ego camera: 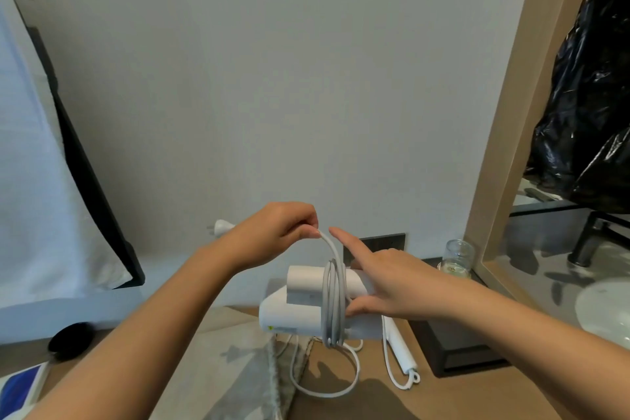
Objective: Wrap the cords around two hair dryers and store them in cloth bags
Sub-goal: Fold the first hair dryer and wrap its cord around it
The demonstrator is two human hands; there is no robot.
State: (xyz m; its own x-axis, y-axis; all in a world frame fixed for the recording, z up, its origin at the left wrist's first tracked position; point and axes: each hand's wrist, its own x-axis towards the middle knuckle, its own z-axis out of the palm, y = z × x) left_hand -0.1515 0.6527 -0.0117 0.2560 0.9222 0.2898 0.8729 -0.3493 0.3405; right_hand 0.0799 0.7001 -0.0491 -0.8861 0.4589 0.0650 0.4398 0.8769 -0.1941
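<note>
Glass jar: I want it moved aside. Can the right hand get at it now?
Probably, once freed: nothing lies between the right hand and the jar, but that hand holds the dryer.

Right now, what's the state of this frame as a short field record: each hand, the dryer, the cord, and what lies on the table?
left hand: pinches the cord at the top of a raised loop
right hand: grip on the dryer from the right, index finger straight
cord: several turns around the dryer; slack loop reaches the table
plug: sticks out behind the left hand, unplugged
cloth: grey, on the table below the dryer
white corded item: on the table, right of the slack
jar: glass, upright near the wall
</note>
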